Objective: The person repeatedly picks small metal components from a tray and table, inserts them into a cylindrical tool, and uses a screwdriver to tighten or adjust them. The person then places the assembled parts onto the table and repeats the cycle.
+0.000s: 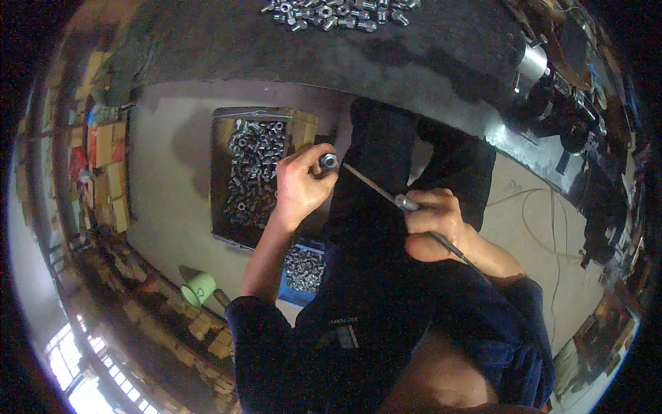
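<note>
My left hand (301,185) pinches a shiny metal hex fitting (329,161), its round opening turned up toward me. Fingers and thumb close around its sides. My right hand (436,219) is wrapped around a slim grey handheld power tool (405,202) with a dark cord or hose running back past the wrist. From the tool a long thin rod (369,181) points at the fitting, its tip close beside it; I cannot tell whether they touch. Both hands are above my dark-clothed lap.
Left of my legs stands a box (215,172) of many metal fittings, with a blue bin (296,293) of small metal parts nearer me. More fittings (345,14) lie on the dark bench (303,58). A machine (552,96) sits at right; a green cup (198,290) is at left.
</note>
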The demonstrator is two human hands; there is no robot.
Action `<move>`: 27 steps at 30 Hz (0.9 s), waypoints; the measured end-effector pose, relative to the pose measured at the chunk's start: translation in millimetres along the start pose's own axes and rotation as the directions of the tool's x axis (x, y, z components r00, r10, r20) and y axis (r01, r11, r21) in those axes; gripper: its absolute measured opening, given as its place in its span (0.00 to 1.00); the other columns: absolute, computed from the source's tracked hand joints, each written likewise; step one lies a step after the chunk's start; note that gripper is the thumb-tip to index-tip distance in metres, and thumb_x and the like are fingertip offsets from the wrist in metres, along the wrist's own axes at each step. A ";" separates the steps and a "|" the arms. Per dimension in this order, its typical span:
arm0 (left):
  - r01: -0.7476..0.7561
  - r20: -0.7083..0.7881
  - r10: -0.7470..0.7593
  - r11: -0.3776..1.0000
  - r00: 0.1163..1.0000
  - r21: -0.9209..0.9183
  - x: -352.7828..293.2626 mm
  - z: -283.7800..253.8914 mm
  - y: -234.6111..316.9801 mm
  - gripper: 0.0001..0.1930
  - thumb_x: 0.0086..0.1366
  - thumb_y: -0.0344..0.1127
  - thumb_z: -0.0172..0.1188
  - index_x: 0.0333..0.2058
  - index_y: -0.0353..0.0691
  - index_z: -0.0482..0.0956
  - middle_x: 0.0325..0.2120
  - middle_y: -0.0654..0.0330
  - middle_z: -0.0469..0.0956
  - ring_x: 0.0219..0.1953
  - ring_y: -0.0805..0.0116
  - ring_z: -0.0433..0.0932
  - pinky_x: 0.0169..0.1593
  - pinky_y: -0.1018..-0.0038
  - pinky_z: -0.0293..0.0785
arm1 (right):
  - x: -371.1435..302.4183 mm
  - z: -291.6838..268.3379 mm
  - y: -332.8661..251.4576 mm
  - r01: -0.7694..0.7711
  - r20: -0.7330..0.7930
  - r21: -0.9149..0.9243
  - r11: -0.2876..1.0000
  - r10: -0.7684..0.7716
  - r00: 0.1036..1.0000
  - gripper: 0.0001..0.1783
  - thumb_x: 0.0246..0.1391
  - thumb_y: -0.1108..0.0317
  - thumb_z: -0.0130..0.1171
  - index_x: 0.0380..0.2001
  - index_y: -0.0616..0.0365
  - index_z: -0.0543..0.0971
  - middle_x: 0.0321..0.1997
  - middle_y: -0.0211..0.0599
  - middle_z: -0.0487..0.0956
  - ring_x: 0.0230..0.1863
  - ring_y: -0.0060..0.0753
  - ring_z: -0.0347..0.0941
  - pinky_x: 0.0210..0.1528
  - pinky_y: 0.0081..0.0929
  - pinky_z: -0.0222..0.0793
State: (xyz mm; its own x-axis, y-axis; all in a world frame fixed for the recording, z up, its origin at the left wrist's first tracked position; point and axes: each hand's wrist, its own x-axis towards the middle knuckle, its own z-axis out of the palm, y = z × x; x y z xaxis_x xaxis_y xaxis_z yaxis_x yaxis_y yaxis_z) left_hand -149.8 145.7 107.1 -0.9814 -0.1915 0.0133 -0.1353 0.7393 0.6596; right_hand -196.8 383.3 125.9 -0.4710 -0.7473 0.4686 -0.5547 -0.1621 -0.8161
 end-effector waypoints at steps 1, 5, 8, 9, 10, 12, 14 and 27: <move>-0.026 -0.025 0.026 1.000 0.999 -0.016 0.1 2.6 -0.4 0.14 0.39 0.24 0.62 0.30 0.41 0.77 0.17 0.61 0.72 0.16 0.70 0.70 0.23 0.76 0.67 | 2.4 1.7 -2.8 0.007 -0.029 0.021 1.000 -0.007 1.000 0.15 0.25 0.72 0.58 0.07 0.55 0.59 0.11 0.34 0.57 0.14 0.39 0.60 0.13 0.34 0.54; -0.113 -0.072 0.112 0.994 0.991 -0.012 -0.7 4.9 1.4 0.14 0.38 0.24 0.62 0.29 0.41 0.77 0.16 0.61 0.71 0.16 0.68 0.69 0.22 0.74 0.67 | 3.9 6.4 -2.8 0.081 -0.066 0.051 0.995 -0.078 0.995 0.15 0.22 0.74 0.55 0.05 0.54 0.57 0.11 0.33 0.55 0.12 0.34 0.55 0.11 0.28 0.45; -0.142 -0.045 0.143 0.990 0.989 0.025 -1.8 2.3 5.0 0.15 0.37 0.24 0.62 0.29 0.42 0.77 0.16 0.61 0.71 0.16 0.66 0.69 0.22 0.73 0.67 | 7.0 9.2 -3.1 0.039 -0.065 0.059 0.997 -0.035 0.997 0.15 0.23 0.73 0.56 0.06 0.55 0.57 0.11 0.34 0.56 0.14 0.36 0.58 0.12 0.31 0.49; -0.147 -0.035 0.148 0.988 0.988 0.037 -2.7 1.9 5.8 0.15 0.37 0.24 0.62 0.29 0.42 0.77 0.16 0.61 0.71 0.16 0.66 0.69 0.22 0.72 0.66 | 8.2 7.2 -5.9 -0.007 -0.035 0.058 0.998 0.009 0.999 0.16 0.24 0.73 0.57 0.07 0.55 0.57 0.11 0.35 0.56 0.15 0.38 0.60 0.12 0.33 0.53; -0.158 -0.035 0.160 0.986 0.986 0.054 -3.7 2.2 5.7 0.15 0.37 0.25 0.63 0.29 0.42 0.77 0.16 0.61 0.71 0.16 0.65 0.70 0.22 0.72 0.67 | 8.8 6.0 -7.4 -0.053 -0.006 0.055 0.997 0.054 0.999 0.17 0.25 0.73 0.58 0.08 0.55 0.57 0.10 0.35 0.57 0.17 0.41 0.63 0.13 0.36 0.56; -0.188 -0.033 0.191 0.978 0.981 0.088 -4.4 3.8 6.0 0.15 0.36 0.25 0.63 0.28 0.43 0.77 0.16 0.61 0.71 0.16 0.64 0.70 0.22 0.70 0.67 | 9.6 5.4 -5.4 -0.112 0.023 0.063 0.992 0.110 0.994 0.16 0.26 0.73 0.58 0.09 0.56 0.58 0.11 0.38 0.59 0.18 0.43 0.64 0.15 0.38 0.57; -0.233 -0.021 0.236 0.968 0.972 0.091 -4.5 6.2 11.1 0.14 0.36 0.27 0.64 0.28 0.43 0.77 0.16 0.60 0.71 0.17 0.62 0.71 0.23 0.69 0.67 | 13.1 6.4 -2.6 -0.156 0.055 0.071 0.985 0.152 0.987 0.14 0.28 0.73 0.58 0.10 0.58 0.60 0.14 0.41 0.62 0.19 0.48 0.65 0.19 0.42 0.58; -0.150 -0.019 0.151 0.987 0.988 0.051 107.5 34.1 17.1 0.11 0.43 0.35 0.61 0.29 0.45 0.80 0.21 0.53 0.76 0.27 0.53 0.77 0.28 0.64 0.71 | 1.9 -43.8 -18.0 -0.184 -0.195 -0.263 0.947 0.134 0.972 0.13 0.36 0.69 0.58 0.10 0.57 0.64 0.20 0.39 0.68 0.18 0.37 0.65 0.16 0.27 0.56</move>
State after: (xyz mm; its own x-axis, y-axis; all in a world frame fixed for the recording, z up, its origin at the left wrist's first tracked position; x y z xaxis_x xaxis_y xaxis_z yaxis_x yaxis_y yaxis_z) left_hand -262.3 159.8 94.3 -0.9878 -0.0902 0.1273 0.0065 0.7913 0.6114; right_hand -217.8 413.0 156.3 -0.6660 -0.6222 0.4115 -0.6193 0.1536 -0.7700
